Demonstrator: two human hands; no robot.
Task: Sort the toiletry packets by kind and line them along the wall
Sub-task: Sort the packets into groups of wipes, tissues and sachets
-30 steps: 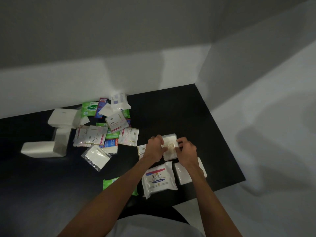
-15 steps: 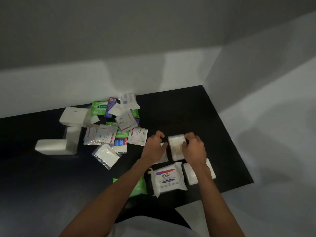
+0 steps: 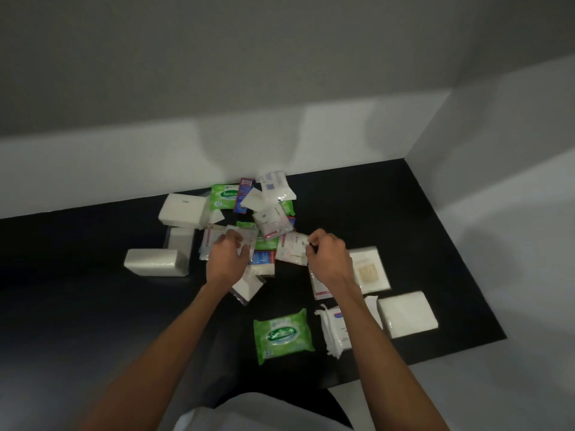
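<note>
A loose pile of toiletry packets lies on the black table near the back wall. My left hand rests on the pile's left side, fingers curled on a clear flat sachet. My right hand pinches the right edge of a white Dove sachet. A clear packet of cotton buds lies flat just right of my right hand. In the near row lie a green Sanicare wipes pack, a white Dove wipes pack partly under my right forearm, and a white tissue pack.
Three white tissue packs sit left of the pile. Another green wipes pack and a blue-red box lie against the white back wall. A side wall bounds the table on the right.
Both hands let go of the cotton-bud packet, which now lies on the table at the right. They moved up and left onto the pile and closed on two sachets.
</note>
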